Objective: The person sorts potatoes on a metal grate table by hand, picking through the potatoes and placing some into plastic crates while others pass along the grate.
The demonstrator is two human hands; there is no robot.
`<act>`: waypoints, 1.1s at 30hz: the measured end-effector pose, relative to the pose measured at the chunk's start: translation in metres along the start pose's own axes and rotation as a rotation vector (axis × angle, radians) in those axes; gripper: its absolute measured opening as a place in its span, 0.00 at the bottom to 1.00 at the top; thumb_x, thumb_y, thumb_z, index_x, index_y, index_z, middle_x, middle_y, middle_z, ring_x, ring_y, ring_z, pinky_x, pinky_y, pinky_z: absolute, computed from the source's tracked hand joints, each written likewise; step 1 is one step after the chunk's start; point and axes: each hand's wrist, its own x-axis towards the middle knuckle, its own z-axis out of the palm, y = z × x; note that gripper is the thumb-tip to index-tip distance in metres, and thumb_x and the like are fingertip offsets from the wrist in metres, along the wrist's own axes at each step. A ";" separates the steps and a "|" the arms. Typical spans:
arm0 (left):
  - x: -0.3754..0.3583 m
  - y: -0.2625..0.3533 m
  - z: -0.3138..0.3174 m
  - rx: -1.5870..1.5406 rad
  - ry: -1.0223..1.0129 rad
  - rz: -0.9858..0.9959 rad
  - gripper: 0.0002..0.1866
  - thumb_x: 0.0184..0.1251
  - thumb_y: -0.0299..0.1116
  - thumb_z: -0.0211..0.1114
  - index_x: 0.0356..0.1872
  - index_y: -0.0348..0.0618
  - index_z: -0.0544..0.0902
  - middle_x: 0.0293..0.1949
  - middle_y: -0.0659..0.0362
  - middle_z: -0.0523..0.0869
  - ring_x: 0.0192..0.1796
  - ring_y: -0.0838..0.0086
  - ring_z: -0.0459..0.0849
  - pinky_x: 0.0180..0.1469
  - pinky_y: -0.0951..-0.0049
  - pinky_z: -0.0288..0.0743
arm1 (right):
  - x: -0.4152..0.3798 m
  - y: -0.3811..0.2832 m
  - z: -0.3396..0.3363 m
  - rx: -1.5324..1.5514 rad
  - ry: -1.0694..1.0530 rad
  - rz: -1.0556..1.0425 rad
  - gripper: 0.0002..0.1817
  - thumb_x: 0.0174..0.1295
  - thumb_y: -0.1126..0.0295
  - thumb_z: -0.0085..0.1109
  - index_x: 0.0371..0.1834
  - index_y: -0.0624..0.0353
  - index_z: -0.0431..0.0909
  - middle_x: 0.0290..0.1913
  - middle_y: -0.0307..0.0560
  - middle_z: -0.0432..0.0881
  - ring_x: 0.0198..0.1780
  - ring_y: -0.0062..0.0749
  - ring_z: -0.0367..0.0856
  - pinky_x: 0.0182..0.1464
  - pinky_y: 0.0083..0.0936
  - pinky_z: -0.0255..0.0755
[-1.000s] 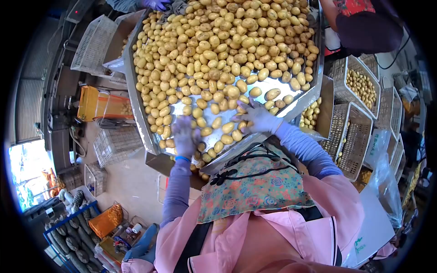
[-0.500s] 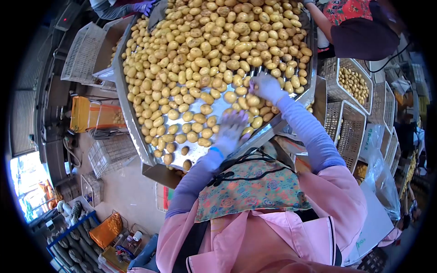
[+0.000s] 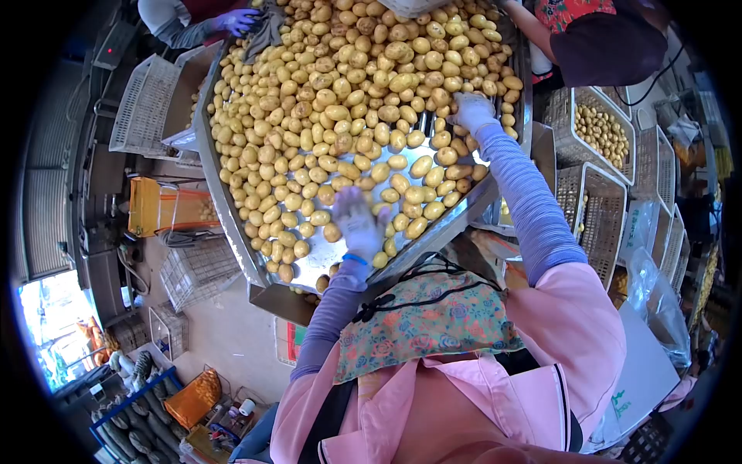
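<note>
Many yellow potatoes (image 3: 336,112) cover a metal sorting tray (image 3: 313,267). My left hand (image 3: 357,224), in a pale glove, lies among the potatoes near the tray's front edge with its fingers spread. Potatoes touch or sit close around it, and none is held. My right hand (image 3: 471,112), also gloved, reaches farther out on the right side of the tray. Its fingertips point down into the potatoes beside some dark slots, and whether they hold one is hidden.
Crates stand left (image 3: 143,108) and right (image 3: 603,224) of the tray; one right-hand crate holds potatoes (image 3: 600,138). A co-worker's purple-gloved hand (image 3: 236,22) is at the far left edge; another person's arm (image 3: 529,27) reaches in at the far right. A pale container (image 3: 413,6) hangs over the far end.
My left hand has moved left and slightly away from me; my right hand has moved farther out. Potatoes have shifted between them. A pale container has appeared at the far end.
</note>
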 end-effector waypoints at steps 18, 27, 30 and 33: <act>-0.003 0.009 0.005 0.019 -0.078 0.146 0.45 0.71 0.59 0.57 0.79 0.39 0.57 0.79 0.40 0.56 0.82 0.42 0.44 0.78 0.35 0.32 | -0.125 0.202 -0.043 0.265 0.896 0.017 0.29 0.61 0.57 0.68 0.67 0.49 0.76 0.58 0.54 0.83 0.58 0.49 0.83 0.61 0.45 0.76; 0.020 0.053 -0.034 -0.208 -0.476 0.349 0.40 0.76 0.55 0.54 0.79 0.40 0.58 0.78 0.49 0.61 0.83 0.50 0.44 0.79 0.35 0.28 | -0.079 -0.047 0.023 0.332 0.073 -0.257 0.21 0.60 0.50 0.60 0.54 0.43 0.83 0.43 0.51 0.87 0.47 0.48 0.85 0.54 0.42 0.76; 0.060 0.020 -0.026 -0.046 -0.070 0.515 0.33 0.75 0.50 0.57 0.77 0.51 0.65 0.73 0.48 0.69 0.79 0.47 0.58 0.79 0.39 0.39 | -0.085 -0.060 0.014 0.214 0.011 -0.326 0.19 0.59 0.54 0.61 0.54 0.40 0.84 0.46 0.49 0.85 0.51 0.46 0.85 0.54 0.42 0.77; 0.137 0.003 -0.029 0.167 -0.006 0.301 0.29 0.71 0.46 0.60 0.73 0.59 0.71 0.72 0.47 0.70 0.72 0.44 0.67 0.73 0.42 0.56 | -0.084 -0.074 0.012 0.154 -0.014 -0.355 0.18 0.59 0.58 0.61 0.53 0.39 0.85 0.50 0.48 0.84 0.53 0.45 0.85 0.54 0.42 0.78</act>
